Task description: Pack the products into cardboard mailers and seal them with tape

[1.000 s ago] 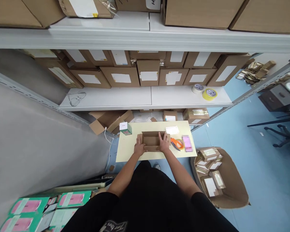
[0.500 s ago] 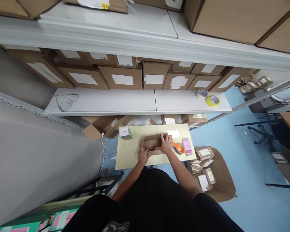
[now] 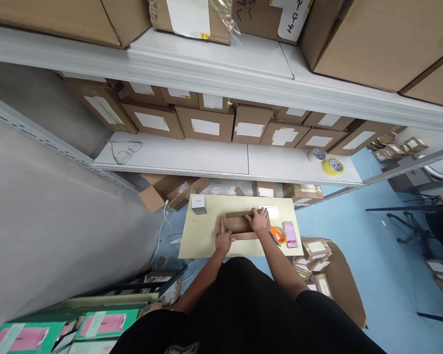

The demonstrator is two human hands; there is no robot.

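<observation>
An open, long cardboard box [image 3: 245, 236] lies on the pale yellow table [image 3: 203, 246], and no contents show inside it. My left hand [image 3: 223, 239] holds its left end, with fingers along the end wall and the thumb by the near corner. At the other end, my right hand [image 3: 258, 220] grips the right wall, its fingers over the far corner. White paper [image 3: 271, 211] sits just beyond that hand. Right of the box are an orange item [image 3: 278, 235], its kind unclear, and a blurred pink rectangular object [image 3: 290, 234]. A small white-and-green box [image 3: 199, 204] stands at the table's far left.
Beyond the table, a white shelf [image 3: 192, 152] bears labelled cartons [image 3: 205, 126], tape rolls [image 3: 332, 166] and clear glasses [image 3: 123, 152]. A large carton [image 3: 349, 285] with several packed boxes stands on the floor at right. Green-and-pink boxes [image 3: 105, 324] are at lower left.
The camera view has shifted, so the shelf and table appear farther right. Both hands stay on the cardboard box; my right hand's fingers have drawn closer together at its far right corner.
</observation>
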